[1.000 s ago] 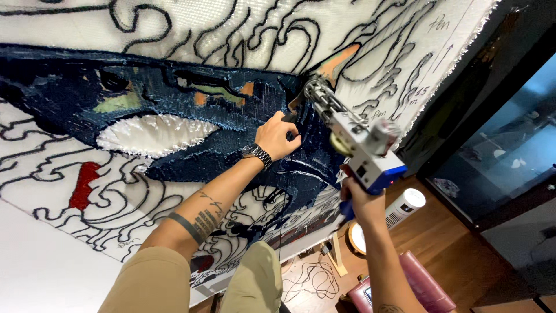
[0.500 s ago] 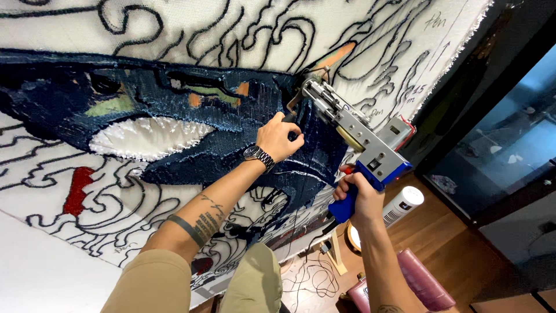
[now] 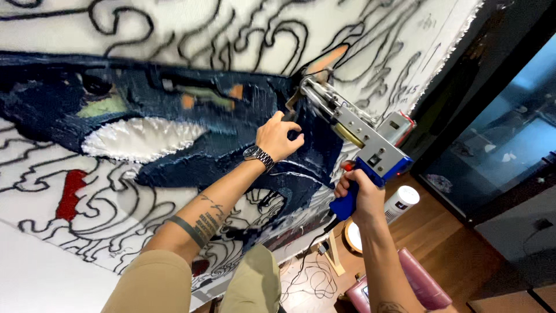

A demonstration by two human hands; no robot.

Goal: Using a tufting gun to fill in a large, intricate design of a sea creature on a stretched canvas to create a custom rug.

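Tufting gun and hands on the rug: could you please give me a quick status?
Right hand grips the blue-handled metal tufting gun, tip on the dark-blue tufted cloth. Left hand pressed beside the tip. Nothing in the way.

Head camera, tilted, close on cloth (image 3: 174,35), hands below.

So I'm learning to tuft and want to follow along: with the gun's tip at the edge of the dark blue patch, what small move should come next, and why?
Probably a short steady push of the tufting gun along the blue area's edge. Its tip sits on the cloth where blue meets bare white, the right hand grips the blue handle, and the left hand braces the fabric just beside it.
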